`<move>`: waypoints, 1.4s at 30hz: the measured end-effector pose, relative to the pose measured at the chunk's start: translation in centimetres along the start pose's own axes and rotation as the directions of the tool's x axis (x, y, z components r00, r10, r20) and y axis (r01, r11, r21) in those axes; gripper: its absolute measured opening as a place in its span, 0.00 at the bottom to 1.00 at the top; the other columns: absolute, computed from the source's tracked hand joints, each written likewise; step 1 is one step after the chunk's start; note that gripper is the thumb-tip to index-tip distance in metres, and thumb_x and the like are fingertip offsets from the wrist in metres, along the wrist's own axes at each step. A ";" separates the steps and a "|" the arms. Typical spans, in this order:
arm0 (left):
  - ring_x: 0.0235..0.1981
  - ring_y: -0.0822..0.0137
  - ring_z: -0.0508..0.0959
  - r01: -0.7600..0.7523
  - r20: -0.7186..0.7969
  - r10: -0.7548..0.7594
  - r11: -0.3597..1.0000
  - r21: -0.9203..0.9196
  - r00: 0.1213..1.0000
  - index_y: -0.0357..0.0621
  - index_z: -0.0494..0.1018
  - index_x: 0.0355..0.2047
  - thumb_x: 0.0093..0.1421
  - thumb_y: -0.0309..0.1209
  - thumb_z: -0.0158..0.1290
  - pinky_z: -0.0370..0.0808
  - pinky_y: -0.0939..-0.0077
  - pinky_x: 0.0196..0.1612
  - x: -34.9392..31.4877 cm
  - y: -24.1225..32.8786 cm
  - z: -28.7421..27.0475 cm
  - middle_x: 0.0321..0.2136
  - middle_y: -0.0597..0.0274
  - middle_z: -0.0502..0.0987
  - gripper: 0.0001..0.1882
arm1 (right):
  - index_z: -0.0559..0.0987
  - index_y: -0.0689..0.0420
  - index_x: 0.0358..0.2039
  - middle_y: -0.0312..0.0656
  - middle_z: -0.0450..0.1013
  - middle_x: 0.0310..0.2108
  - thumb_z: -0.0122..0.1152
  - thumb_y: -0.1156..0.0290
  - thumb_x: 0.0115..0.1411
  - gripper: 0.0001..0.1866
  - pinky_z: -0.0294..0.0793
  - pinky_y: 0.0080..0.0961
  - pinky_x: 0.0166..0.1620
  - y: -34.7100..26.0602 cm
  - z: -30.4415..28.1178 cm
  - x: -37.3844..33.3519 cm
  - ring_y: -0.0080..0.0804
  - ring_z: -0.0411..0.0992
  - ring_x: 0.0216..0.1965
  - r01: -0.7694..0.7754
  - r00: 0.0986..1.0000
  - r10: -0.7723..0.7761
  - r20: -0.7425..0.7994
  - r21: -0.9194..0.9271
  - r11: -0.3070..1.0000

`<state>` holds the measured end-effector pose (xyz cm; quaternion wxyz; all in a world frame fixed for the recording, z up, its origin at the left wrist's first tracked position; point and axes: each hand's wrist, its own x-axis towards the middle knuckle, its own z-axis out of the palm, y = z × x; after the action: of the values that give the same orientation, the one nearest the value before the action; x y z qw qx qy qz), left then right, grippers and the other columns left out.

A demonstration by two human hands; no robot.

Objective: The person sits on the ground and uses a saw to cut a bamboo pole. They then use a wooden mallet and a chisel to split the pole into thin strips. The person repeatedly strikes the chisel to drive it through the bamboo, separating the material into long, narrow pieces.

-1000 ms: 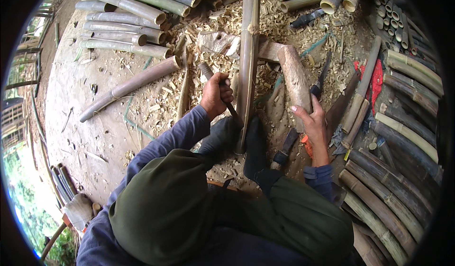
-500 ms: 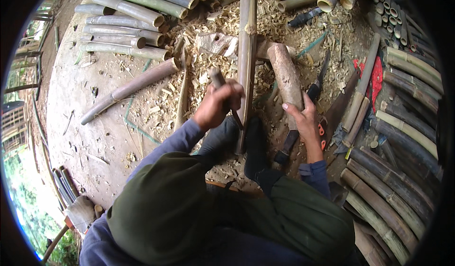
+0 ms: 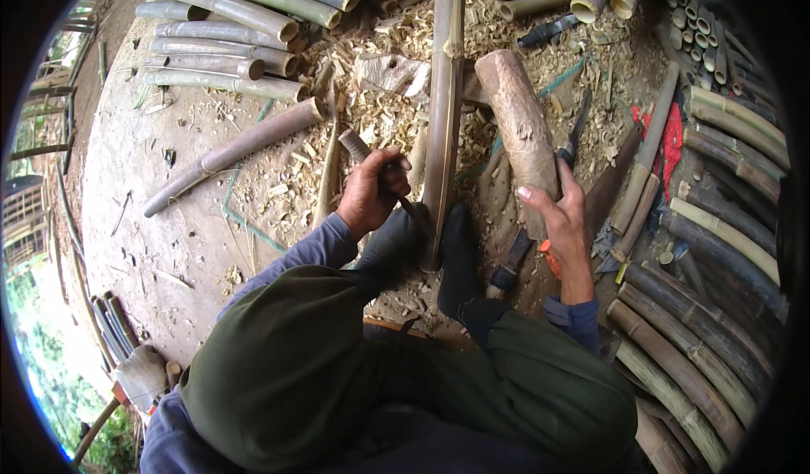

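Observation:
My left hand (image 3: 368, 194) is closed around a chisel (image 3: 353, 145), its wooden handle leaning up and to the left. The blade runs down to the right, toward the near end of a long bamboo pole (image 3: 442, 119); whether its tip touches the bamboo I cannot tell. The pole stretches away from between my dark-socked feet (image 3: 458, 250) and lies across a rough pale log (image 3: 392, 75). To the right, my right hand (image 3: 564, 225) grips the lower end of a thick wooden mallet (image 3: 519, 119), a rough, club-like billet held beside the pole and apart from it.
Wood chips (image 3: 396, 124) cover the ground around the log. A loose bamboo length (image 3: 236, 155) lies at left, below stacked bamboo (image 3: 253, 22). On the right lie a knife (image 3: 577, 128), a knife with a dark handle (image 3: 506, 273), a red cloth (image 3: 671, 149) and more bamboo (image 3: 696, 339).
My left hand has shifted slightly left and down, and the chisel leans over more. My right hand has moved right with the mallet, which looks larger and closer.

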<state>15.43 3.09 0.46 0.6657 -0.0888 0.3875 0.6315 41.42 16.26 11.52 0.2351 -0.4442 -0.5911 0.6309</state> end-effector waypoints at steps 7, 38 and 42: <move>0.24 0.73 0.66 -0.129 0.171 0.061 0.897 0.422 0.983 0.36 0.76 0.34 0.67 0.45 0.59 0.66 0.74 0.32 -2.6 -1.9 3.3 0.22 0.67 0.69 0.20 | 0.67 0.70 0.64 0.50 0.73 0.55 0.72 0.67 0.53 0.41 0.68 0.30 0.62 -9.0 0.7 0.3 0.35 0.72 0.56 0.265 0.963 -0.257 0.086 -0.090 0.960; 0.18 0.75 0.66 -0.485 0.046 0.497 0.818 0.310 0.867 0.39 0.76 0.32 0.63 0.33 0.58 0.64 0.78 0.24 -2.8 5.4 6.7 0.18 0.70 0.68 0.09 | 0.67 0.71 0.59 0.60 0.76 0.46 0.73 0.60 0.55 0.39 0.74 0.39 0.53 -2.2 1.9 2.5 0.51 0.77 0.47 0.347 0.930 -0.366 -0.017 -0.283 0.894; 0.20 0.76 0.65 -0.292 -0.163 0.370 0.883 0.367 0.915 0.42 0.72 0.35 0.65 0.36 0.56 0.65 0.75 0.22 0.6 8.6 0.4 0.21 0.72 0.65 0.10 | 0.69 0.68 0.55 0.59 0.73 0.46 0.71 0.59 0.57 0.33 0.72 0.46 0.50 6.9 0.7 3.2 0.54 0.74 0.46 0.071 0.935 -0.248 -0.252 -0.554 0.830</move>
<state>7.69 5.36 3.54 0.5037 0.0216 0.5725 0.6466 40.82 17.22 3.99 0.2449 -0.5349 -0.7340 0.3394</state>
